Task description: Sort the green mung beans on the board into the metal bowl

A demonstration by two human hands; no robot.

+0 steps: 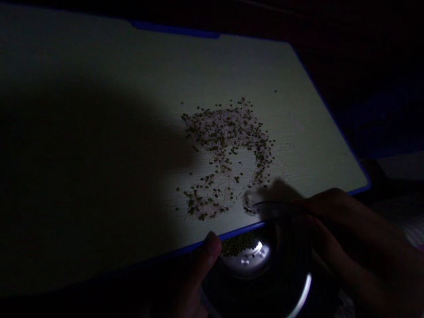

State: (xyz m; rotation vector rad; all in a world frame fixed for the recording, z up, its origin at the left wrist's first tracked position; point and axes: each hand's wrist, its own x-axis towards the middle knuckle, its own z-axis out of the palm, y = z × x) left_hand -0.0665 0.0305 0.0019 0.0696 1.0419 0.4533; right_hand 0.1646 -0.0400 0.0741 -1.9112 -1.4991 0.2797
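Note:
My right hand (347,238) pinches a dark, thin-edged spoon (274,205) between thumb and fingers. Its tip rests on a pale board (149,88) with a blue rim, beside a little of the grain. Spread over the board are pale grains (228,119), which look like rice, mixed with small green beans (202,207). Below the front edge a shiny metal bowl (247,267) holds more green beans (238,245). My left hand (202,269) is closed at the bowl's left side, its thumb up against the board's edge. The other left fingers are hidden in the dark.
The light is very dim, and a wide shadow covers the board's left half. A blue strip (175,30) runs along the far edge. One stray dark bean (275,91) lies toward the back right. Beyond the board's right side, dark bluish shapes (391,110) are hard to make out.

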